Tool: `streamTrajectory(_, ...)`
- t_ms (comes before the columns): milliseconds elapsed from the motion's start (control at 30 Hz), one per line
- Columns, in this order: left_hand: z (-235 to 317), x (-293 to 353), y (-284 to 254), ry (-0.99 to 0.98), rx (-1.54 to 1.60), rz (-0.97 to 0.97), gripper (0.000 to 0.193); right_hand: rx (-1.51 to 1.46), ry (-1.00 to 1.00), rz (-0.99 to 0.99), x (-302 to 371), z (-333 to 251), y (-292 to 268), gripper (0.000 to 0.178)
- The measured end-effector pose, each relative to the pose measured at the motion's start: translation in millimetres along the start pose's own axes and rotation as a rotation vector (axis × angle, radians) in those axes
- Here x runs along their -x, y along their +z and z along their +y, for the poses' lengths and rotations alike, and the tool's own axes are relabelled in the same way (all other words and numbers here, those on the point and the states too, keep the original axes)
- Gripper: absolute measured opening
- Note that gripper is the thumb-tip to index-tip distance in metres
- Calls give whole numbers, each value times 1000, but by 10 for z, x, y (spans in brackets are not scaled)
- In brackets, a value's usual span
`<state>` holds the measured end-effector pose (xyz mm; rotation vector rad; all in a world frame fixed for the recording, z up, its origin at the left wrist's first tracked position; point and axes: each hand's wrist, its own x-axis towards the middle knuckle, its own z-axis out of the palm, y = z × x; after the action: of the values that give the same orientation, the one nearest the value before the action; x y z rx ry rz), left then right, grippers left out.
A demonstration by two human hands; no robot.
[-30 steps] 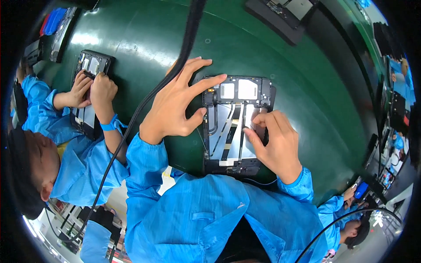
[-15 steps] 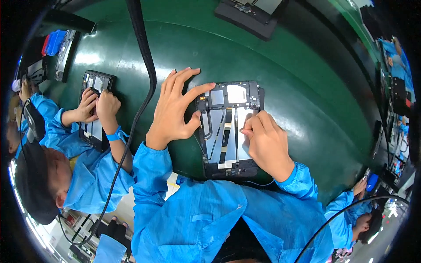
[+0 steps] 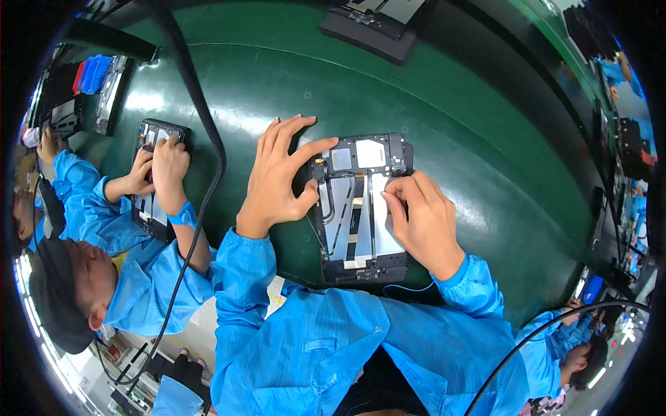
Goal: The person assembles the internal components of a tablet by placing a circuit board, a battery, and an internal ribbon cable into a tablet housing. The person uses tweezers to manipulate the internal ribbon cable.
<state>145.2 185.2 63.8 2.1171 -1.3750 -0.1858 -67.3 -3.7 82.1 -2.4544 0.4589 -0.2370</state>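
Observation:
In front of me on the green bench lies an opened tablet (image 3: pixel 336 222), its black frame, silvery inner panels and dark flex strips showing. My left hand (image 3: pixel 273 177) is open at its upper left edge, with the index fingertip and thumb touching the frame and the other fingers spread above the bench. Over the tablet's right side, just below its upper black section, my right hand (image 3: pixel 424 223) is closed in a pinch of thumb and index finger. Whatever lies between those fingertips is hidden or too small to make out.
A co-worker's hands (image 3: pixel 161 166) work on another opened tablet (image 3: pixel 150 216) at the left. A dark cable (image 3: pixel 214 132) hangs between us. Another open device sits on a black block (image 3: pixel 364 38) at the far edge. Blue bins (image 3: pixel 96 74) stand far left.
My right fingertips have moved up along the tablet toward its upper black section. The left hand keeps its place at the frame. The whole view has shifted slightly.

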Motion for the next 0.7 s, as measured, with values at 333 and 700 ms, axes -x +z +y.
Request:
streamTrajectory(333,-37,49,-11,12,12,18,70,66,-52,40,-33,21,156,14)
streamTrajectory(700,50,226,109,-24,52,207,62,-99,-121,197,-93,307,265,26)
